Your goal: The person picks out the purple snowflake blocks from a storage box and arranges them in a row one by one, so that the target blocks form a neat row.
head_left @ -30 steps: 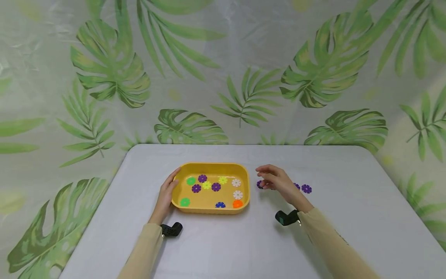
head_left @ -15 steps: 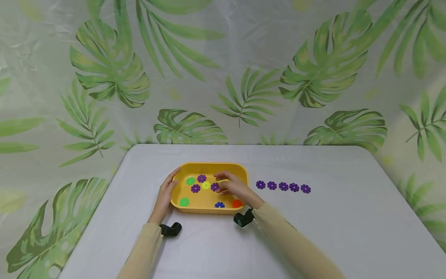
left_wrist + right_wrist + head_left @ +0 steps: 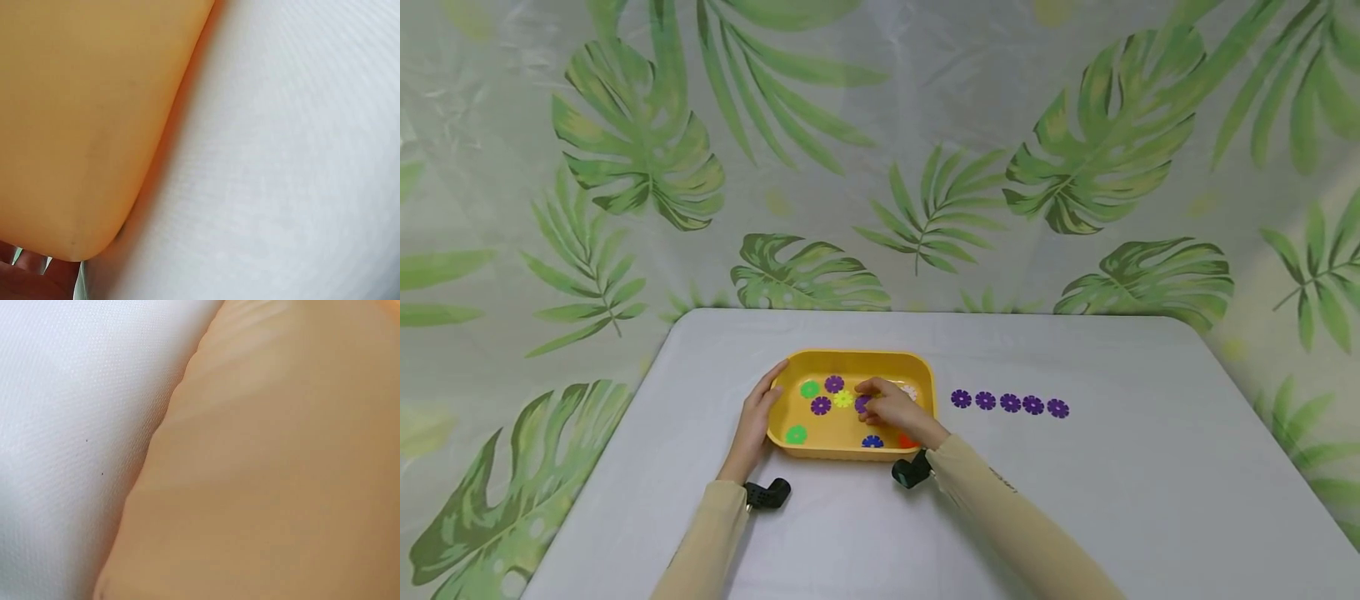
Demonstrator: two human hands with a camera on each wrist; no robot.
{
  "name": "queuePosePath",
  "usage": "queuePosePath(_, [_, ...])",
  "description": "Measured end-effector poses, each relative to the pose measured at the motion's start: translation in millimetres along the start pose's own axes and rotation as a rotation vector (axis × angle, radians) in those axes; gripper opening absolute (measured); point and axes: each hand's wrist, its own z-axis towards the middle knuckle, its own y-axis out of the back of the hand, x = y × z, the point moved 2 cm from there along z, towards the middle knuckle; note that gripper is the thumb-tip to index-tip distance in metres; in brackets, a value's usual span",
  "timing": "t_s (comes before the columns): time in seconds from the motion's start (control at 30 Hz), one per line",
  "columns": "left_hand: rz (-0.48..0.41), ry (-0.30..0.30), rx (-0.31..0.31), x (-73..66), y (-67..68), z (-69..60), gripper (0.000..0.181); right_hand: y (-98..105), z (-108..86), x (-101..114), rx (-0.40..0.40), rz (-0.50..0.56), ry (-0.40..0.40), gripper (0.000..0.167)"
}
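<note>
My left hand (image 3: 756, 421) grips the left end of a yellow plastic tray (image 3: 850, 454), thumb over the rim. In the left wrist view, part of that hand's fingers (image 3: 37, 281) shows beneath the tray wall (image 3: 81, 125). Inside the tray, my right hand (image 3: 895, 408) reaches down with bent fingers around a purple snowflake disc (image 3: 862, 404). Whether they pinch it is too small to tell. A yellow disc (image 3: 843, 399) and another purple disc (image 3: 821, 406) lie just left. The right wrist view shows the tray's outer wall (image 3: 262, 475) but no hand.
Right of the tray, several purple discs (image 3: 1010, 402) form a row on the white table (image 3: 1120, 483). Also in the tray are green (image 3: 796, 434), blue (image 3: 872, 442), orange (image 3: 907, 442) and white (image 3: 910, 392) discs. A leaf-patterned backdrop (image 3: 925, 208) stands behind the table.
From beside the left end of the purple row, my right hand has moved left into the tray and lowered over a purple disc. My left hand stays on the tray.
</note>
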Motion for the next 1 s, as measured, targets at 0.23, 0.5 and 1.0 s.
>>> queuePosePath(0.23, [0.018, 0.001, 0.003, -0.9, -0.9, 1.1, 0.045, 1, -1.4, -2, -0.042, -0.1, 0.02, 0.026])
queuePosePath(0.5, [0.015, 0.003, 0.006, -0.5, -1.1, 1.0, 0.044, 17, -14.2, 6, -0.061, -0.095, 0.092, 0.021])
queuePosePath(1.0, [-0.004, 0.005, 0.004, -1.0, -0.2, -0.8, 0.045, 134, -57.1, -12, -0.138, 0.016, 0.197, 0.029])
